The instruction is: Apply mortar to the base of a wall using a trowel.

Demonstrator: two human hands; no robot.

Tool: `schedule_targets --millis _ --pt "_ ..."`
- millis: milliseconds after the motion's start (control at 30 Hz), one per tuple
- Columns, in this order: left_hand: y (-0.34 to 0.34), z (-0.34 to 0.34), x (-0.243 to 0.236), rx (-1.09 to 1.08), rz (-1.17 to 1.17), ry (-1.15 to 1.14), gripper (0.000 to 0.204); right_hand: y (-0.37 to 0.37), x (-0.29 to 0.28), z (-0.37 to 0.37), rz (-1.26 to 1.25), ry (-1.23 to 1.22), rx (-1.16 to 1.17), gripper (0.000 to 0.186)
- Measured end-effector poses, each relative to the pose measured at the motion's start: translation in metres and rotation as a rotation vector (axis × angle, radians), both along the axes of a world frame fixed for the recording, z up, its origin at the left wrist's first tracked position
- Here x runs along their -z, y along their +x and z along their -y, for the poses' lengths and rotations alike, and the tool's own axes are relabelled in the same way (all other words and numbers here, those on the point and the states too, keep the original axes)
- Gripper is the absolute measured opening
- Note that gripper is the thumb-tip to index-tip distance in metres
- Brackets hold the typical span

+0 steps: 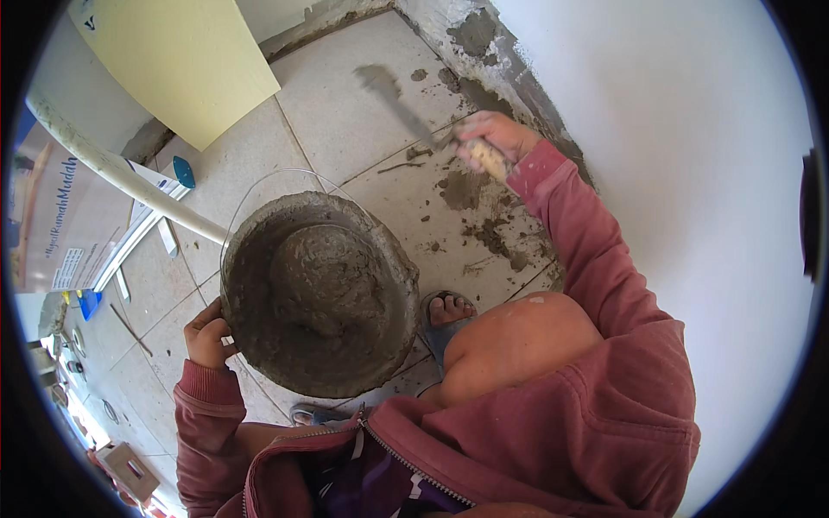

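My left hand (210, 335) grips the near left rim of a round bucket (404, 285), fingers bent over its edge. The bucket is tipped toward me and crusted with grey mortar; a wet mound of mortar (324, 276) sits inside. Its thin wire handle (250, 192) stands up over the far rim. Off to the right, my right hand (496, 142) is closed round the wooden handle of a trowel (401, 112). The trowel's blade points to the far left above the floor tiles, smeared by motion, with grey mortar on its end.
Mortar splashes (466, 190) lie on the tiles beside the white wall (673, 155), whose foot is rough and patched. A yellow board (186, 69) leans at the far left. A pale pipe (138, 181) runs toward the bucket, near a printed banner (69, 216). My sandalled foot (445, 315) stands right of the bucket.
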State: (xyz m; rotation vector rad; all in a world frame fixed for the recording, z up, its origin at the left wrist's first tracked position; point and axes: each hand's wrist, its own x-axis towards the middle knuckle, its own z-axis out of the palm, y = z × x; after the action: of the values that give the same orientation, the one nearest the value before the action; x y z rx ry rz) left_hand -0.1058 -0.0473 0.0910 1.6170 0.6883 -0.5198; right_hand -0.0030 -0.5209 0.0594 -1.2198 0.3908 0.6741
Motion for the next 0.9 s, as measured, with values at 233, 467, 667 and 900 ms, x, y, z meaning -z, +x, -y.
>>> schedule_targets --millis 233,467,667,900 --pt "-0.004 0.002 0.002 -0.018 0.035 -0.014 0.055 -0.105 -0.016 0.051 0.077 -0.158 0.230 0.022" --pt "0.005 -0.002 -0.002 0.075 0.001 0.007 0.055 -0.091 0.037 0.018 0.059 -0.386 0.313 0.012" --pt "0.002 0.007 -0.001 0.029 0.019 -0.015 0.052 -0.023 0.088 0.022 0.294 -0.838 -0.035 0.020" --pt "0.002 0.002 0.002 0.015 0.012 0.011 0.051 0.029 0.131 0.041 0.324 -0.888 0.201 0.026"
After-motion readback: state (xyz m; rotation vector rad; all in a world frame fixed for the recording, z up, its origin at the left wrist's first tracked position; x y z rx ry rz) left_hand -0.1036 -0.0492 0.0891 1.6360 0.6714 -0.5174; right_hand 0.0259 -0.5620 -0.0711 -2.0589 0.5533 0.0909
